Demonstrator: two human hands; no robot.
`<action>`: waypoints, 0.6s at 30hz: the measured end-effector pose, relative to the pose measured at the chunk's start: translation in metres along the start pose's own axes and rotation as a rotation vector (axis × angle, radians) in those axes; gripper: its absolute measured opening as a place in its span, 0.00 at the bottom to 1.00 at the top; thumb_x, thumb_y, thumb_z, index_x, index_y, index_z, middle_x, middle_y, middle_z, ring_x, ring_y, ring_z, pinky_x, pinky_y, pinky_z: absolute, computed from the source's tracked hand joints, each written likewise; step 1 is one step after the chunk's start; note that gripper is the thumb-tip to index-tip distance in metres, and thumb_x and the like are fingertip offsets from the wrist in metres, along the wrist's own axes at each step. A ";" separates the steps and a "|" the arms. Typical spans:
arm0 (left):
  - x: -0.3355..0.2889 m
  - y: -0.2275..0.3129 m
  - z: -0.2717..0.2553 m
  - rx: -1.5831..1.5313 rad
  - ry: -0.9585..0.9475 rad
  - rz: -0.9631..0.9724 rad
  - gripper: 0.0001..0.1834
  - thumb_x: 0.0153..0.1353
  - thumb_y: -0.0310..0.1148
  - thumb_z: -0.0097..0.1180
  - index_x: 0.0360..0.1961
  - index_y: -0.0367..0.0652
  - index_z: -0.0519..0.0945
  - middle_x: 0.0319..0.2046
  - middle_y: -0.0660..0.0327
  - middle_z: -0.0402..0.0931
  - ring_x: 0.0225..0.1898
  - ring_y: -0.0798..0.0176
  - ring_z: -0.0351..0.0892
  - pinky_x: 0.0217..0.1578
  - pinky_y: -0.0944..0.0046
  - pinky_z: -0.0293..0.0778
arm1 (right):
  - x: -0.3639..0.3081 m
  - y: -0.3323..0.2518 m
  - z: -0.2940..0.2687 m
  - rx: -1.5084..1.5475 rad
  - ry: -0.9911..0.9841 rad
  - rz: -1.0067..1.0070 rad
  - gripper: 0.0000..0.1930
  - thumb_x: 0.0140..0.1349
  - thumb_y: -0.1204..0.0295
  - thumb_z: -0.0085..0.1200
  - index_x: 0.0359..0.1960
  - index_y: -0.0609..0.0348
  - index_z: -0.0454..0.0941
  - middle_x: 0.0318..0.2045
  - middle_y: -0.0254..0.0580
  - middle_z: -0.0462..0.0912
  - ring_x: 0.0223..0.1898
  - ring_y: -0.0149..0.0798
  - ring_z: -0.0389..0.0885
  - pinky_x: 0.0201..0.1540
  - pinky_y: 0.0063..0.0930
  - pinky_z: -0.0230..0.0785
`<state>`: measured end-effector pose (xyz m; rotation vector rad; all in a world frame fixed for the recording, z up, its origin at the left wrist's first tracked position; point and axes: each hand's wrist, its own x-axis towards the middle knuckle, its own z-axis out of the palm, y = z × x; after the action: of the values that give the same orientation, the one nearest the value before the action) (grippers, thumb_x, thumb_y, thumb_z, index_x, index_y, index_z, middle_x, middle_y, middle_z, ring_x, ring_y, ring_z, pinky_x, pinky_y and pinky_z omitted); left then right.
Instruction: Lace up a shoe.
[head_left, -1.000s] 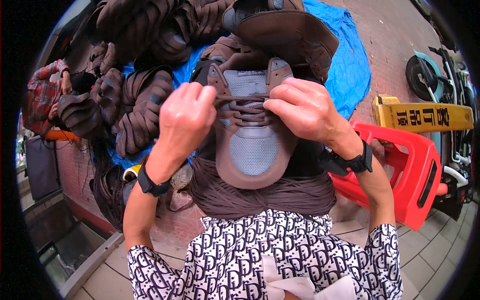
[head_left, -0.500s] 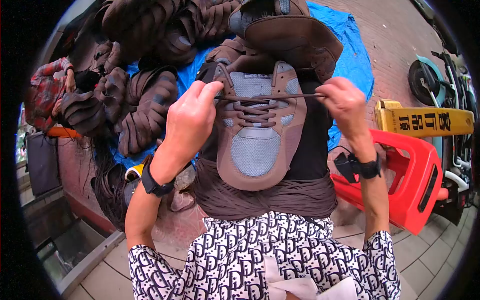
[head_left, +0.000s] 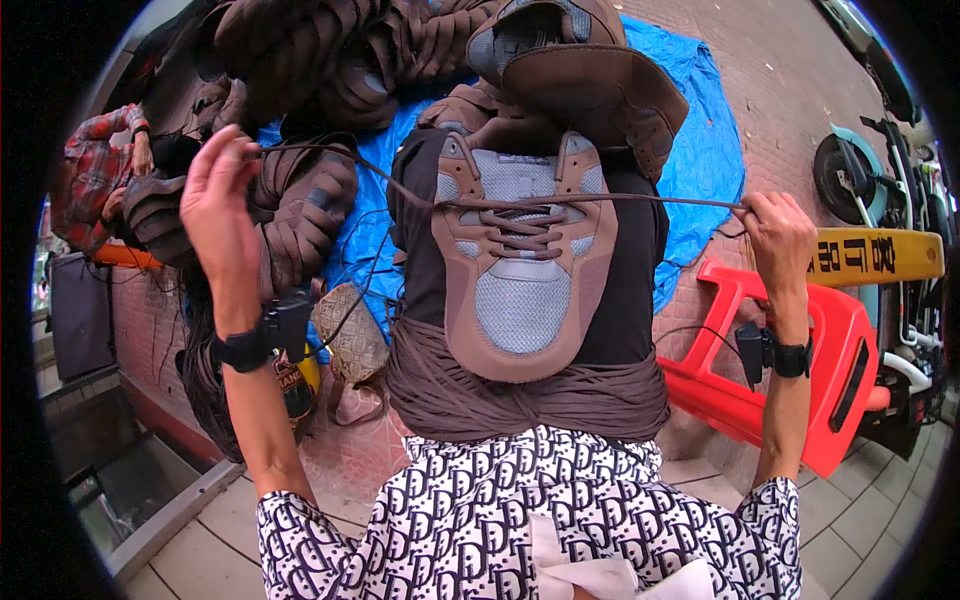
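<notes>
A brown shoe upper with blue-grey mesh lies on my lap, its rounded toe towards me. A dark brown shoelace is threaded through several of its eyelets, and both ends stretch out sideways. Far out to the left, my left hand pinches one lace end between thumb and fingertips. My right hand is closed around the other end on the right. The top pair of eyelets near the collar shows no lace in it.
A thick bundle of brown laces lies across my lap. More shoe uppers are heaped ahead on a blue tarp. At the right stand a red plastic stool and a yellow beam. Another person handles uppers at the left.
Both hands have moved apart and outward, the left one farther and upward, drawing the lace ends out long. A patterned pouch beside my left arm has come into fuller view.
</notes>
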<state>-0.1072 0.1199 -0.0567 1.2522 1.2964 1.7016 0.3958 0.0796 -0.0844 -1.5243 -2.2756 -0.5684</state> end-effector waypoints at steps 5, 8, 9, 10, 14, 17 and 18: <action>0.045 -0.014 -0.080 -0.318 0.216 0.096 0.11 0.59 0.22 0.47 0.42 0.31 0.72 0.35 0.51 0.75 0.41 0.55 0.76 0.46 0.59 0.72 | -0.005 0.029 0.003 0.639 -0.087 0.704 0.06 0.51 0.73 0.52 0.31 0.58 0.79 0.20 0.31 0.77 0.17 0.26 0.69 0.19 0.20 0.59; 0.075 -0.026 -0.144 -0.422 0.180 0.131 0.09 0.59 0.21 0.45 0.40 0.30 0.72 0.36 0.48 0.74 0.41 0.53 0.75 0.48 0.56 0.72 | -0.004 0.047 -0.001 1.211 -0.056 0.811 0.12 0.53 0.78 0.47 0.40 0.67 0.76 0.28 0.40 0.79 0.24 0.27 0.75 0.25 0.16 0.64; 0.077 -0.025 -0.159 -0.410 0.186 0.136 0.09 0.59 0.21 0.45 0.40 0.30 0.72 0.36 0.48 0.74 0.41 0.53 0.75 0.48 0.56 0.72 | -0.001 0.044 0.005 1.224 -0.061 0.805 0.12 0.53 0.78 0.47 0.40 0.67 0.76 0.28 0.40 0.79 0.24 0.27 0.75 0.25 0.16 0.64; 0.077 -0.022 -0.164 -0.455 0.173 0.096 0.09 0.59 0.20 0.44 0.40 0.30 0.72 0.37 0.47 0.74 0.42 0.53 0.75 0.49 0.55 0.71 | 0.005 0.040 0.006 1.540 0.078 0.843 0.13 0.55 0.78 0.47 0.42 0.67 0.75 0.34 0.42 0.78 0.30 0.30 0.75 0.32 0.18 0.65; 0.070 -0.039 -0.174 -0.696 0.154 -0.095 0.09 0.59 0.18 0.43 0.41 0.28 0.70 0.36 0.48 0.72 0.35 0.57 0.72 0.39 0.62 0.72 | 0.006 0.061 -0.002 2.250 0.181 0.582 0.15 0.58 0.76 0.46 0.48 0.64 0.71 0.46 0.44 0.74 0.46 0.38 0.71 0.50 0.29 0.62; 0.073 -0.063 -0.182 -0.652 0.334 -0.159 0.10 0.57 0.18 0.46 0.41 0.27 0.70 0.32 0.54 0.70 0.24 0.65 0.64 0.27 0.70 0.64 | -0.007 0.086 -0.003 2.380 0.269 0.476 0.15 0.60 0.74 0.46 0.49 0.64 0.71 0.44 0.43 0.75 0.42 0.33 0.71 0.45 0.25 0.63; 0.073 -0.068 -0.193 -0.598 0.248 -0.205 0.10 0.57 0.18 0.47 0.41 0.27 0.70 0.32 0.55 0.71 0.24 0.68 0.64 0.25 0.72 0.63 | -0.014 0.097 -0.001 2.369 0.304 0.522 0.15 0.60 0.74 0.46 0.49 0.64 0.71 0.42 0.42 0.75 0.38 0.31 0.70 0.40 0.22 0.63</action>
<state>-0.3165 0.1420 -0.1099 0.5587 0.8975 1.9333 0.4908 0.1008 -0.0774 -0.3691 -0.7361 1.4210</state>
